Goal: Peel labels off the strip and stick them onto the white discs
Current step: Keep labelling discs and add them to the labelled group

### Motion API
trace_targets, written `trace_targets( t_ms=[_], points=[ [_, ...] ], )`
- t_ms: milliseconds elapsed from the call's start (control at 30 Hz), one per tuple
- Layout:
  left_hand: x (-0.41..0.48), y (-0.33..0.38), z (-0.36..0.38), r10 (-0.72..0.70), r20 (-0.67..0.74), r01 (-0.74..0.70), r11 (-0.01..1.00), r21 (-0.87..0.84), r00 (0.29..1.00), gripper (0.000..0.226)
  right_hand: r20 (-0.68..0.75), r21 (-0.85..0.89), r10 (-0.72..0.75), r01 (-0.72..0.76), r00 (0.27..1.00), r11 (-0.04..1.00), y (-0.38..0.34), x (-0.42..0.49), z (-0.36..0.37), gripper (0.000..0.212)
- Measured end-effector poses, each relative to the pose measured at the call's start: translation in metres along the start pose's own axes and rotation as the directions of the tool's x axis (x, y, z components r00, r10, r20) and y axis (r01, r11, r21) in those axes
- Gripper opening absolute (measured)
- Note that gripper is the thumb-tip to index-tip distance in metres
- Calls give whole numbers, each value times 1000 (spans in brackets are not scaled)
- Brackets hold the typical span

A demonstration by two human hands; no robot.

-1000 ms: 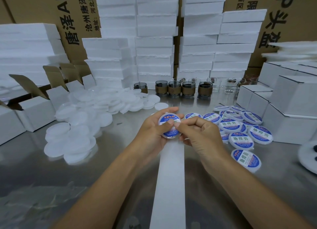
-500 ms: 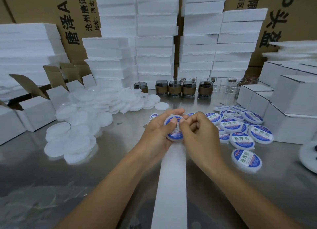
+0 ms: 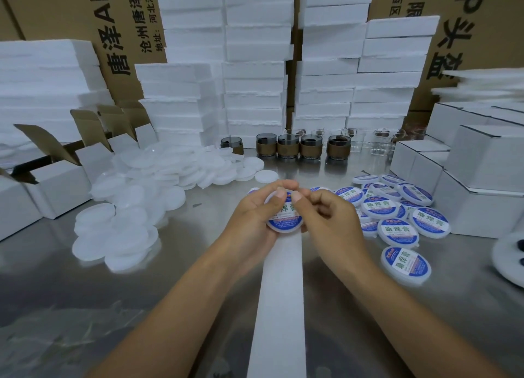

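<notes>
My left hand [image 3: 252, 221] grips a white disc [image 3: 284, 219] with a blue, white and green label on its face, fingers curled over its far rim and thumb pressing the top. My right hand [image 3: 329, 219] has curled fingers, and its thumb presses the label beside the left thumb. A white backing strip [image 3: 279, 301] runs from under the disc toward me between my forearms. A heap of blank white discs [image 3: 136, 202] lies to the left. Several labelled discs [image 3: 397, 216] lie to the right.
The steel table [image 3: 56, 306] carries open white cartons [image 3: 56, 184] on the left and closed white boxes [image 3: 482, 179] on the right. Brown-banded glass jars [image 3: 297, 149] and clear glasses line the back. Foam slab stacks [image 3: 255, 65] and cardboard boxes stand behind.
The disc has turned in my hands so its lower blue edge faces me. My right thumb has moved up onto the label beside my left thumb. Both hands stay at the strip's far end.
</notes>
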State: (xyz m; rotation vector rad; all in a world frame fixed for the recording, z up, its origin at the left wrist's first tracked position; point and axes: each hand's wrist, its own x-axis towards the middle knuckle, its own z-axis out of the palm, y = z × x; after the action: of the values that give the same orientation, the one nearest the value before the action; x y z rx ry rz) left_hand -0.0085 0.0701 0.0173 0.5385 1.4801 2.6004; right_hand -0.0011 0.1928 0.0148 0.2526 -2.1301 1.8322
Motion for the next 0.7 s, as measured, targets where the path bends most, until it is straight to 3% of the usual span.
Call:
trace_targets(
  t_ms=[200, 333, 467, 700],
  points=[
    [1, -1, -1, 2, 2, -2, 1000, 11, 1000, 21, 26, -17, -61, 62, 998, 998, -1, -1, -1, 22],
    [3, -1, -3, 10, -34, -11, 1000, -6, 999, 21, 75, -42, -109, 113, 991, 993, -3, -3, -2, 9],
    [4, -1, -4, 9, -57, -8, 1000, 16, 998, 27, 101, -10, -94, 96, 990, 995, -2, -2, -2, 9],
    [1, -6, -4, 46, -123, -20, 979, 202, 991, 29, -45, 52, -57, 59, 997, 997, -1, 2, -4, 16]
  ],
)
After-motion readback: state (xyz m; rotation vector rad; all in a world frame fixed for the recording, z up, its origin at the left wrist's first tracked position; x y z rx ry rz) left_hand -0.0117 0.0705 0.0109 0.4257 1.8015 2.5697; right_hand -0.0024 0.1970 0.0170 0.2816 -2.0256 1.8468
